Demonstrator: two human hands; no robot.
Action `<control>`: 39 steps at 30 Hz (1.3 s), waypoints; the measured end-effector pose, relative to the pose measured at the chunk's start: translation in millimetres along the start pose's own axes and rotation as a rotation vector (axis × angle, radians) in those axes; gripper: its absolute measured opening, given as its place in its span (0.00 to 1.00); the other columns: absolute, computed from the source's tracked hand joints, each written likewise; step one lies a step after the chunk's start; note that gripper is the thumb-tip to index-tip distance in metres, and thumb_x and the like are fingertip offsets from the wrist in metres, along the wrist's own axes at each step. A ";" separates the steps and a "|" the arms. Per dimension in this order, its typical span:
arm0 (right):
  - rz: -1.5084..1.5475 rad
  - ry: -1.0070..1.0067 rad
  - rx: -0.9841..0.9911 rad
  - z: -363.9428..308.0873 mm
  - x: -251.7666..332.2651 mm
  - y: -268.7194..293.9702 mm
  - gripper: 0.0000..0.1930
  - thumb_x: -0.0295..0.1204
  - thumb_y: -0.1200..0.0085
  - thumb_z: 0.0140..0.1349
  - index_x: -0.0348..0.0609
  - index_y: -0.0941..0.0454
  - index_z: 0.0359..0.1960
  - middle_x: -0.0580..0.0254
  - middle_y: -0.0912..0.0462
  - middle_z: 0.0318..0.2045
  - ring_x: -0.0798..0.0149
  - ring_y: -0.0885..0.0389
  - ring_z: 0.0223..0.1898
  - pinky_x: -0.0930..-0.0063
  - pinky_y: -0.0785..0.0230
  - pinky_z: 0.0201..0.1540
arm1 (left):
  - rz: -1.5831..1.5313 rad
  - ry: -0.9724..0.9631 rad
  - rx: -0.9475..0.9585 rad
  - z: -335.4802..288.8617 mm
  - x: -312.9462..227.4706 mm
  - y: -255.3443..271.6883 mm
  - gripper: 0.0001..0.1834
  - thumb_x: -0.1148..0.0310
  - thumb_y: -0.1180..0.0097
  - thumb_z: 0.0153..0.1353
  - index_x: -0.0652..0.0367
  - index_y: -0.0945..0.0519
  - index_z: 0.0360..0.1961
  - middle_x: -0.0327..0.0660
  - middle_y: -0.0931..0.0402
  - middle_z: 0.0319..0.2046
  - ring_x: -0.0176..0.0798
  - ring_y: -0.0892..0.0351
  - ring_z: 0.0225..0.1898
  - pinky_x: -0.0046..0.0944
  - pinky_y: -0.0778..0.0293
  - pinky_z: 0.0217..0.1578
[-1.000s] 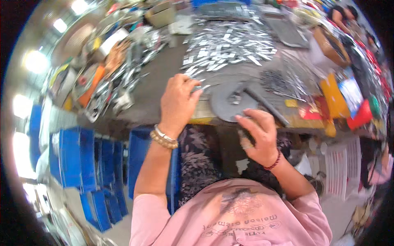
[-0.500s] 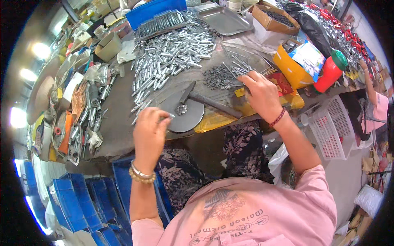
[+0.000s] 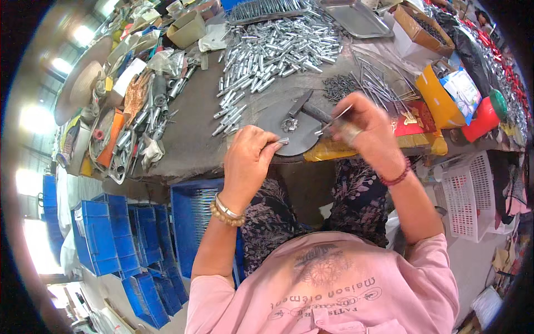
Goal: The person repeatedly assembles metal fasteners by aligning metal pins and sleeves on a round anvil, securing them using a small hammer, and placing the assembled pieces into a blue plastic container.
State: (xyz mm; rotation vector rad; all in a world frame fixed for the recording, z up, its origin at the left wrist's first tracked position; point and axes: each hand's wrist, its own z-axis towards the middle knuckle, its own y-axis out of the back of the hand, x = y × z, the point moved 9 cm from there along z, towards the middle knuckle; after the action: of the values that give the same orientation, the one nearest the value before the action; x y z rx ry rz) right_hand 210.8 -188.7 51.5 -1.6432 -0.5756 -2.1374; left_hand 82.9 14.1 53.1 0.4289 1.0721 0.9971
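My left hand pinches a short silver metal sleeve between thumb and fingers, just over the near part of a round grey plate. To its right, my right hand is closed on a thin metal rod whose lower end slants toward the plate; motion smears some of its fingers. A hammer rests with its head on the plate, its handle partly hidden by my right hand. Beside the hammer head is a small shiny metal piece. Farther back lie a heap of silver sleeves and small dark pins.
Loose long rods lie right of the pins. A yellow box and a red bottle stand on the right. Tools crowd the table's left. Blue bins and a white basket are below.
The view has shifted, with the table now farther right. My left hand has brought the sleeve over the plate. My right hand has left the rod pile and come nearer the plate with a rod.
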 end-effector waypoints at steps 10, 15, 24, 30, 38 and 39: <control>-0.767 0.329 0.137 -16.4 23.5 -49.4 0.14 0.16 0.39 0.50 0.40 0.17 0.40 0.55 0.17 0.39 0.47 0.15 0.43 0.58 0.23 0.44 | -0.055 -0.036 -0.015 -3.8 2.9 0.8 0.07 0.71 0.29 0.62 0.60 0.10 0.41 0.43 0.20 0.36 0.47 0.18 0.40 0.43 0.23 0.43; -0.931 0.432 0.143 -13.8 21.6 -61.0 0.13 0.21 0.35 0.51 0.46 0.14 0.40 0.60 0.19 0.37 0.51 0.15 0.44 0.57 0.22 0.47 | -0.034 0.000 0.003 -3.5 4.6 0.6 0.07 0.73 0.29 0.62 0.60 0.09 0.41 0.43 0.21 0.36 0.45 0.18 0.39 0.42 0.23 0.41; -1.038 0.578 0.153 -17.2 29.0 -69.6 0.10 0.21 0.38 0.52 0.48 0.13 0.36 0.65 0.21 0.36 0.58 0.18 0.42 0.61 0.28 0.48 | -0.125 0.035 0.008 -8.5 15.0 0.9 0.08 0.75 0.29 0.61 0.61 0.09 0.42 0.43 0.21 0.36 0.43 0.19 0.39 0.40 0.24 0.40; -0.965 0.623 0.131 -19.4 30.8 -67.7 0.10 0.22 0.40 0.52 0.48 0.13 0.35 0.65 0.22 0.35 0.58 0.19 0.41 0.61 0.28 0.46 | -0.173 0.067 0.019 -6.9 16.3 -2.0 0.09 0.76 0.28 0.61 0.60 0.09 0.42 0.42 0.21 0.35 0.41 0.20 0.38 0.38 0.25 0.40; -0.961 0.658 0.115 -20.7 23.7 -77.4 0.08 0.26 0.40 0.55 0.49 0.12 0.35 0.66 0.23 0.35 0.59 0.20 0.41 0.63 0.29 0.46 | -0.206 0.065 0.053 -5.3 12.8 -3.4 0.08 0.75 0.28 0.61 0.59 0.10 0.42 0.41 0.24 0.36 0.43 0.19 0.37 0.40 0.24 0.39; -0.980 0.611 0.150 -20.8 21.1 -75.8 0.09 0.25 0.39 0.53 0.49 0.12 0.36 0.65 0.21 0.37 0.58 0.18 0.43 0.61 0.26 0.48 | -0.182 0.053 0.057 -4.7 11.3 -3.9 0.07 0.75 0.28 0.62 0.59 0.10 0.42 0.41 0.24 0.36 0.43 0.19 0.37 0.40 0.23 0.39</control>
State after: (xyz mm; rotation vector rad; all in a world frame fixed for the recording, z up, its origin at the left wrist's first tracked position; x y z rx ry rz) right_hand 148.6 -137.0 60.5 -0.5361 -1.4721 -2.9337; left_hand 82.0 20.8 42.3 0.3458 1.1679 0.8216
